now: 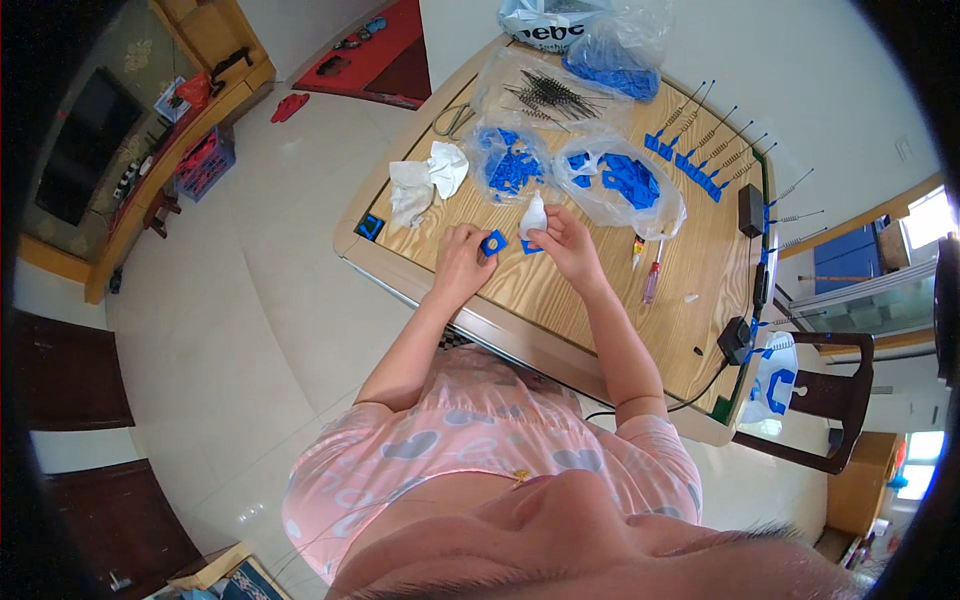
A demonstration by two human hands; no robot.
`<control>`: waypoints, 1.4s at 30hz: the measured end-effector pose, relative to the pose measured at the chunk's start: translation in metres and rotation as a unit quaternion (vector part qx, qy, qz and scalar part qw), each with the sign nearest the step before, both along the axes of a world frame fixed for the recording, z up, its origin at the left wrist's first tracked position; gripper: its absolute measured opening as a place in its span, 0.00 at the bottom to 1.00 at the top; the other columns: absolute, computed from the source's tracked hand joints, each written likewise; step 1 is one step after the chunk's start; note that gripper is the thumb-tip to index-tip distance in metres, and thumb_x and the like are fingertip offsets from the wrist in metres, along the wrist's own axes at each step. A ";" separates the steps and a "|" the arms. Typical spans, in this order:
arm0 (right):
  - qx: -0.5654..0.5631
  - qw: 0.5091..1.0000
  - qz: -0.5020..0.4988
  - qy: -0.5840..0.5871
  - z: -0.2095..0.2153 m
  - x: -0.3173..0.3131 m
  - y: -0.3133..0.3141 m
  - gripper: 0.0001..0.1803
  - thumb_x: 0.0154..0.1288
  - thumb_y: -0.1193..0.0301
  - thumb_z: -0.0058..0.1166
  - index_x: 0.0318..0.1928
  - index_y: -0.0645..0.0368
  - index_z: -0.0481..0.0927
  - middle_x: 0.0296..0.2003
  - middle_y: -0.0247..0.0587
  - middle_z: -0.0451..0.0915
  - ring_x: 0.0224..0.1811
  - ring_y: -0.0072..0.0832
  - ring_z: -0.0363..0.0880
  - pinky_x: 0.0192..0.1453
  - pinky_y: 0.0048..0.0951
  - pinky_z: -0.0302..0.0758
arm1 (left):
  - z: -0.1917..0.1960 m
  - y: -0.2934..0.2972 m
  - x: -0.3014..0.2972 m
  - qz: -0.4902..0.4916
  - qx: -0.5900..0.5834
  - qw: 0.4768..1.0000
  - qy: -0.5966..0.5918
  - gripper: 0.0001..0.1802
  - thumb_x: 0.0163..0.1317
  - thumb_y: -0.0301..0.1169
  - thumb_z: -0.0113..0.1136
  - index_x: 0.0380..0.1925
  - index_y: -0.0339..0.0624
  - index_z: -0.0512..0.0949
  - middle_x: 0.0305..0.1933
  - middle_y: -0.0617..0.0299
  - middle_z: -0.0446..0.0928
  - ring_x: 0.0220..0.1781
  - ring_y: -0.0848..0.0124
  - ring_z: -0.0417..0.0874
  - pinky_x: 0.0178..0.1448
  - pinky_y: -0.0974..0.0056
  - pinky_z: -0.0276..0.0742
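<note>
Across the centre a wood-grain table is shown, bearing a clear plastic bag; at mid-frame, between the fingers of the right hand and left hand, a white squeeze bottle and a holed blue square are respectively gripped

Bold black lettering can be read on the white-and-blue bag.

At two hands, two blue pieces and one bottle are counted; on desk, one screwdriver, one scissors.
</note>
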State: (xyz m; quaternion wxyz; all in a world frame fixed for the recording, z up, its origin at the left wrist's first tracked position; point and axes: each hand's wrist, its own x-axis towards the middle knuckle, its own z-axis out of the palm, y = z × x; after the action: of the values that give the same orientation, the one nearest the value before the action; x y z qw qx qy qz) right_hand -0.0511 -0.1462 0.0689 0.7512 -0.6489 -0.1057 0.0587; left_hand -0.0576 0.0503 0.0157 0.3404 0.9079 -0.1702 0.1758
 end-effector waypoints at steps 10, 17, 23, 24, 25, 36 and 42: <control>-0.010 0.999 0.018 -0.042 0.005 0.020 0.027 0.16 0.60 0.80 0.56 0.48 0.66 0.70 0.38 0.40 0.79 0.37 0.20 0.77 0.43 0.23 0.76 | 0.042 -0.006 0.013 -0.164 -0.459 0.858 0.160 0.18 0.63 0.30 0.57 0.52 0.36 0.74 0.48 0.58 0.76 0.52 0.67 0.76 0.55 0.63 0.74; -0.090 0.981 0.123 -0.118 0.031 0.057 0.075 0.14 0.62 0.76 0.55 0.49 0.65 0.74 0.39 0.39 0.79 0.41 0.24 0.78 0.49 0.26 0.76 | 0.054 0.030 0.024 -0.111 -0.582 0.777 0.214 0.18 0.69 0.33 0.48 0.53 0.32 0.71 0.48 0.59 0.77 0.49 0.70 0.79 0.55 0.62 0.77; -0.226 0.946 0.076 -0.220 0.029 0.186 0.118 0.13 0.63 0.69 0.54 0.45 0.63 0.77 0.38 0.41 0.82 0.40 0.28 0.81 0.49 0.31 0.76 | 0.069 0.066 0.032 -0.031 -0.578 0.801 0.148 0.16 0.70 0.30 0.46 0.51 0.31 0.73 0.48 0.54 0.78 0.47 0.68 0.81 0.51 0.65 0.79; -0.340 0.917 0.029 -0.208 0.021 0.208 0.126 0.13 0.62 0.68 0.53 0.44 0.62 0.78 0.38 0.43 0.82 0.41 0.33 0.81 0.48 0.34 0.76 | 0.071 0.069 0.033 -0.032 -0.577 0.802 0.149 0.16 0.70 0.30 0.46 0.51 0.31 0.73 0.48 0.54 0.78 0.47 0.68 0.81 0.51 0.65 0.79; -0.450 0.872 -0.017 -0.192 0.012 0.226 0.135 0.13 0.61 0.66 0.53 0.42 0.61 0.79 0.38 0.46 0.82 0.42 0.38 0.82 0.47 0.38 0.76 | 0.071 0.073 0.034 -0.031 -0.562 0.812 0.153 0.16 0.70 0.30 0.47 0.51 0.31 0.72 0.48 0.54 0.78 0.47 0.68 0.81 0.50 0.66 0.78; -0.638 0.747 -0.167 -0.079 -0.044 0.276 0.173 0.20 0.60 0.64 0.49 0.52 0.58 0.72 0.43 0.51 0.81 0.47 0.42 0.81 0.49 0.44 0.76 | 0.072 0.085 0.040 -0.033 -0.572 0.806 0.147 0.11 0.68 0.29 0.50 0.48 0.38 0.67 0.31 0.63 0.74 0.27 0.79 0.73 0.31 0.73 0.70; -0.519 0.836 -0.179 -0.008 -0.024 0.270 0.174 0.30 0.52 0.60 0.59 0.52 0.61 0.66 0.45 0.55 0.78 0.50 0.47 0.78 0.53 0.44 0.73 | 0.064 0.088 0.040 0.056 -0.537 0.823 0.176 0.09 0.60 0.28 0.61 0.38 0.41 0.71 0.24 0.71 0.72 0.22 0.83 0.68 0.25 0.76 0.63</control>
State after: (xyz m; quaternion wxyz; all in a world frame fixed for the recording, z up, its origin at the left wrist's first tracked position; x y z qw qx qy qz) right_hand 0.2192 0.0280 0.0447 0.3011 -0.9515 0.0526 -0.0357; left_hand -0.0175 0.1385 0.0797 0.7882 0.6045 0.0651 0.0954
